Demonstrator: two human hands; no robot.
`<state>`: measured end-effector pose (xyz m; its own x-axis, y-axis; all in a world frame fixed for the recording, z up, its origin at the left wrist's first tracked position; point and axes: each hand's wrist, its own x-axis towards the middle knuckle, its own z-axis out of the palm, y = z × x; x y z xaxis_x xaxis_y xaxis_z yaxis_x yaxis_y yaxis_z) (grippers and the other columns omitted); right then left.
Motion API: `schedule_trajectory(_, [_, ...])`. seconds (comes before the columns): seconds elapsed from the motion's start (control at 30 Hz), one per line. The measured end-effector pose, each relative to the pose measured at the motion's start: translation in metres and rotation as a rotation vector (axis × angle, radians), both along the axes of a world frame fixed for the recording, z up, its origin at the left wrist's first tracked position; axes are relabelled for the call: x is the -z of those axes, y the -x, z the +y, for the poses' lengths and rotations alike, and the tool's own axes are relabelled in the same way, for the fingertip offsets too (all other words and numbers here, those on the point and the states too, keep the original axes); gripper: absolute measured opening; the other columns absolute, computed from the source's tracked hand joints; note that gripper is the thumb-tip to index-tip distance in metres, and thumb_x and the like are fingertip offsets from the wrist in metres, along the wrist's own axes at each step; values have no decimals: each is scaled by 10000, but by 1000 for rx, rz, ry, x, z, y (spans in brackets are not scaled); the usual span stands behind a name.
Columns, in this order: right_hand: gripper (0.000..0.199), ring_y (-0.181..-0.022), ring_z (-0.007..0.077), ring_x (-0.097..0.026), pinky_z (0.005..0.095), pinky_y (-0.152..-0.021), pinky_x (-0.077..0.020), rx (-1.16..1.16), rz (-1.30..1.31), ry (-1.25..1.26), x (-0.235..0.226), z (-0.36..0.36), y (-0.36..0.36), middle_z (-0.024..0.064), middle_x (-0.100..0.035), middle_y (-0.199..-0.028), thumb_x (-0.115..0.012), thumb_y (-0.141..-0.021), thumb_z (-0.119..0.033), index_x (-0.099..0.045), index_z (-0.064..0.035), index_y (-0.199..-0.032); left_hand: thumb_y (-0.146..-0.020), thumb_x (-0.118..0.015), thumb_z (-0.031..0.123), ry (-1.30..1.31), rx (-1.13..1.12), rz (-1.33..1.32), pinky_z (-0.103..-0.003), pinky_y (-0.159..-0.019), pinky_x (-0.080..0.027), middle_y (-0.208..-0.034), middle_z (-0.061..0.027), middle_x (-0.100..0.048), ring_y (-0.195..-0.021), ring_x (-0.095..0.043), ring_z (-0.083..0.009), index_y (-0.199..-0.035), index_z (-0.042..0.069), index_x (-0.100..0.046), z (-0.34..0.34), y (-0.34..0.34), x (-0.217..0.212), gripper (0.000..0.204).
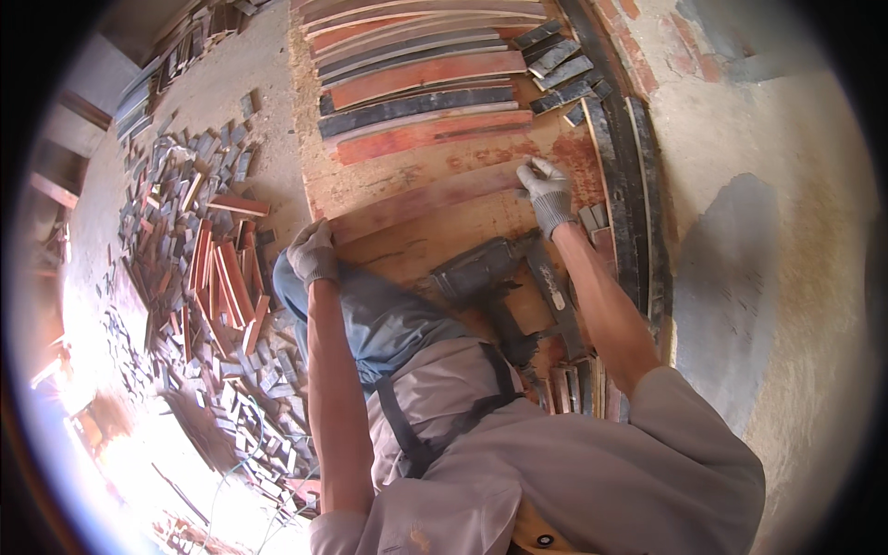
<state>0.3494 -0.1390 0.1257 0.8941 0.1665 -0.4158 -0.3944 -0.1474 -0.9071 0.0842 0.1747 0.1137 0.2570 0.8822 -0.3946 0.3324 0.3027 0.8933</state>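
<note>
Nail gun (481, 273) partly behind torso.

Both gloved hands, left hand (313, 252) and right hand (546, 191), press a reddish plank (425, 199) flat.

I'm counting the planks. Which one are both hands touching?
The long reddish strip nearest the person: the left hand holds one end, the right hand the other. The other red and dark strips lie beyond, untouched.

bare board (435, 236) ahead, nail gun (481, 273) near, plank rows (416, 92) beyond
</note>
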Motion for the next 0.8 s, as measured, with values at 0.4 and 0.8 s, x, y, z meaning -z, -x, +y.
schedule_trajectory(0.4, [313,-833,92,-653,275,-696,-581,-12,-103,35,9,-12,26,32,-725,-989,-749,-949,-152,-705,61,-1174,-891,-783,169,-107,95,133,-273,-816,-545,-961,-71,-785,-853,-686,-114,-1123,-28,-783,-28,14,-34,305])
schedule_trajectory(0.8, [311,-819,108,-676,276,-632,-634,127,-51,1,6,-19,51,77,-722,-1069,-751,-945,-76,-691,62,-1218,-827,-836,103,-60,86,191,-266,-792,-548,-953,-74,-779,-839,-684,-125,-1098,-33,-784,-27,24,-26,307])
